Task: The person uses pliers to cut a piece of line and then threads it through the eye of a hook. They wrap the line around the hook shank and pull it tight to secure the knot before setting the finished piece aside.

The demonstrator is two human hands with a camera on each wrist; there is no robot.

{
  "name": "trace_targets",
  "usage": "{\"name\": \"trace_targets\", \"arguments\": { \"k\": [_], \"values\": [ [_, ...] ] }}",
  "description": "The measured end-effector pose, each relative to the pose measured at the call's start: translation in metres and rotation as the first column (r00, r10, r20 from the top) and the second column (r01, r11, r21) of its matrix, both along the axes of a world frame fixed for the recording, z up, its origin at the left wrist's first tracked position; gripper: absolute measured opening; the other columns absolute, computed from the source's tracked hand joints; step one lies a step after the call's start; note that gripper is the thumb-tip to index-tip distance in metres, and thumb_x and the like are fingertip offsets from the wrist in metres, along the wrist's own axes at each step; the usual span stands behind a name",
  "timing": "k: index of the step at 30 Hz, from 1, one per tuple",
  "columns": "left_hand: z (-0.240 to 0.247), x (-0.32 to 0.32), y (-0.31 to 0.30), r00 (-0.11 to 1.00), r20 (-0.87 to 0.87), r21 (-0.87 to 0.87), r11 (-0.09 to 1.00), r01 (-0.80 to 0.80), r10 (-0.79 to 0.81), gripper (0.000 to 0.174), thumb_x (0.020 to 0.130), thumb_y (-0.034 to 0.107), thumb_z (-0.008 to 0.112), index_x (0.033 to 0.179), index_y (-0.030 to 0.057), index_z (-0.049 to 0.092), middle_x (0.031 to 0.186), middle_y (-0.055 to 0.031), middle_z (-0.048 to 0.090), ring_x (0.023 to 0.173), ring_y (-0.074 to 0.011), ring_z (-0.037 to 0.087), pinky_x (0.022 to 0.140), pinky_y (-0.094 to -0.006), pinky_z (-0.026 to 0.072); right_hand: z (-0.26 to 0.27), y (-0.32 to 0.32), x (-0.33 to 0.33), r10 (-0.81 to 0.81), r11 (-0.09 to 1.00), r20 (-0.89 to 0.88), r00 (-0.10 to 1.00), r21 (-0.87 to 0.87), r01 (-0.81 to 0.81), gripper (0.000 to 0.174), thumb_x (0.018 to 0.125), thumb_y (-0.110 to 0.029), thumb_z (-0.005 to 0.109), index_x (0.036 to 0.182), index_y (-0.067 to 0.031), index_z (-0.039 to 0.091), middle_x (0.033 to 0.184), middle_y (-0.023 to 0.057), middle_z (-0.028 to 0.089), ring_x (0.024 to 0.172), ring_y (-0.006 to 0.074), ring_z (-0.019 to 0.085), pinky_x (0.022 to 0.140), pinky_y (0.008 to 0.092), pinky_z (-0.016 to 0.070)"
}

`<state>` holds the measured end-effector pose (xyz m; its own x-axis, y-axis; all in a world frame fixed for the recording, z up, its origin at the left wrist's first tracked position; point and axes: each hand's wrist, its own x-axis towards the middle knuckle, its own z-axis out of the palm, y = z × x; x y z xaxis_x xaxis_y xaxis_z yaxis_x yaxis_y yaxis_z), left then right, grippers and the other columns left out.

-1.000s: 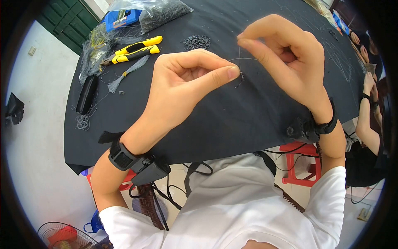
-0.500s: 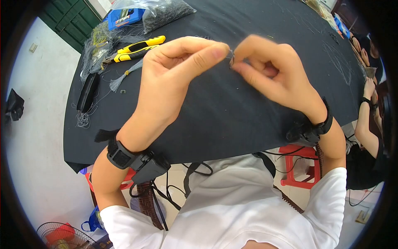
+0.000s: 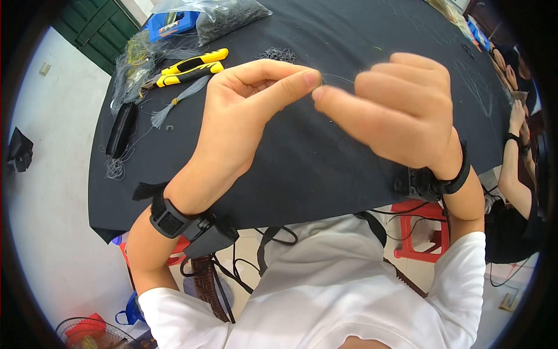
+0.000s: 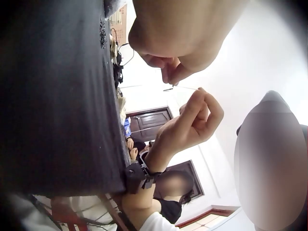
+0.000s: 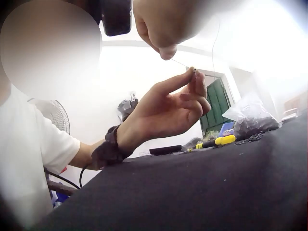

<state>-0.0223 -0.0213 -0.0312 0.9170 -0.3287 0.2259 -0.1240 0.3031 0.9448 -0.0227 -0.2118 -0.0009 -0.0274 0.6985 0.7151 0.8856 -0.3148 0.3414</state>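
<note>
My left hand (image 3: 250,99) is raised over the black-covered table, thumb and forefinger pinching a thin clear line (image 3: 340,77). At those fingertips a tiny dark piece (image 5: 195,70) shows in the right wrist view; its kind is too small to tell. My right hand (image 3: 401,110), blurred in the head view, is close on the right with its fingers curled and its back turned up. In the left wrist view, line runs from the left fingertips to the right hand's pinched thumb and forefinger (image 4: 199,91).
Behind the left hand lie a pile of small dark pieces (image 3: 278,54), yellow-and-black pliers (image 3: 192,72), and a tied bundle of line (image 3: 174,102). Farther left are tangled line (image 3: 133,64) and a black tube (image 3: 122,131). A clear bag (image 3: 232,20) and blue box (image 3: 170,26) stand at the back.
The left hand has shifted left and the dark piece no longer hangs visibly below its fingertips. The right hand dropped toward the left fingertips, then turned over, back up.
</note>
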Motion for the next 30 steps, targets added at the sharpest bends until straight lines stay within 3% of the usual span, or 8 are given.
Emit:
{"name": "trace_targets", "arguments": {
  "k": [6,9,15,18,21,24,27,30],
  "values": [
    [-0.004,-0.001,-0.005,0.999,0.015,0.077,0.996,0.046,-0.047,0.012,0.077,0.005,0.066,0.087,-0.002,0.066,0.08,-0.0065,0.065,0.074,-0.0075,0.059,0.068,-0.0179,0.045,-0.001,-0.006,0.01,-0.022,0.989,-0.094,0.995,0.143,0.036,0.021,0.065,0.001,0.065,0.085,-0.0034,0.063,0.057,0.0026,0.053,0.042,0.0156,0.043,0.041,0.0253,0.0306],
    [-0.003,-0.001,-0.002,0.992,-0.005,0.126,0.984,0.123,-0.123,0.012,0.079,0.006,0.062,0.087,-0.0022,0.064,0.09,-0.0095,0.063,0.086,-0.0132,0.058,0.079,-0.0242,0.0434,-0.008,-0.008,0.021,-0.021,0.98,-0.119,0.993,0.193,0.044,0.016,0.07,0.001,0.064,0.085,-0.0033,0.063,0.062,0.0017,0.058,0.041,0.0129,0.041,0.041,0.0234,0.0299],
    [-0.002,-0.001,-0.001,0.988,0.028,0.12,0.982,0.147,-0.151,0.011,0.08,0.006,0.061,0.087,-0.0017,0.065,0.091,-0.0098,0.063,0.085,-0.0134,0.057,0.078,-0.0246,0.0432,-0.007,-0.006,0.01,-0.166,0.944,-0.507,0.846,0.166,0.285,0.007,0.076,-0.002,0.062,0.082,-0.0048,0.059,0.05,-0.0015,0.042,0.044,0.0037,0.03,0.041,0.0217,0.021],
    [-0.003,0.001,0.0,0.988,0.04,0.11,0.984,0.144,-0.149,0.011,0.08,0.006,0.061,0.087,-0.0016,0.065,0.091,-0.0096,0.063,0.086,-0.0132,0.057,0.079,-0.0243,0.0428,-0.013,-0.007,0.014,-0.132,0.948,-0.589,0.798,0.16,0.275,0.005,0.077,-0.004,0.061,0.081,-0.0051,0.058,0.049,-0.003,0.028,0.044,0.0047,0.024,0.042,0.0234,0.0174],
    [-0.003,0.001,0.0,0.99,0.055,0.12,0.985,0.122,-0.13,0.011,0.081,0.006,0.06,0.088,-0.0014,0.065,0.091,-0.0093,0.063,0.086,-0.0126,0.057,0.079,-0.0237,0.0422,-0.014,-0.008,0.013,-0.126,0.943,-0.64,0.758,0.161,0.292,0.006,0.077,-0.005,0.062,0.081,-0.0053,0.058,0.05,-0.0035,0.022,0.045,0.0056,0.021,0.043,0.0242,0.0162],
    [-0.003,0.001,0.001,0.99,0.065,0.11,0.987,0.114,-0.122,0.012,0.081,0.005,0.06,0.09,-0.0012,0.064,0.091,-0.0091,0.063,0.086,-0.012,0.056,0.079,-0.0235,0.0418,-0.011,-0.009,0.01,-0.194,0.933,-0.681,0.706,0.093,0.347,0.007,0.076,-0.013,0.06,0.08,-0.0083,0.055,0.048,0.0011,0.026,0.043,0.0122,0.025,0.043,0.0282,0.0221],
    [-0.003,0.001,0.002,0.993,0.059,0.088,0.992,0.096,-0.101,0.012,0.081,0.005,0.06,0.09,-0.0013,0.064,0.091,-0.0092,0.063,0.086,-0.0117,0.056,0.079,-0.0234,0.0416,-0.013,-0.01,0.01,-0.188,0.942,-0.702,0.687,0.069,0.328,0.008,0.076,-0.013,0.061,0.079,-0.0081,0.055,0.048,0.0009,0.025,0.043,0.0118,0.026,0.043,0.0283,0.0223],
    [-0.002,0.0,0.001,0.994,0.065,0.094,0.992,0.087,-0.093,0.012,0.081,0.005,0.06,0.09,-0.0013,0.064,0.091,-0.0093,0.063,0.085,-0.0117,0.056,0.078,-0.0235,0.042,-0.015,-0.009,0.012,-0.12,0.952,-0.65,0.751,0.14,0.273,0.006,0.077,-0.005,0.062,0.081,-0.0054,0.058,0.049,-0.0049,0.024,0.044,0.004,0.022,0.043,0.023,0.0164]
  ]
}}
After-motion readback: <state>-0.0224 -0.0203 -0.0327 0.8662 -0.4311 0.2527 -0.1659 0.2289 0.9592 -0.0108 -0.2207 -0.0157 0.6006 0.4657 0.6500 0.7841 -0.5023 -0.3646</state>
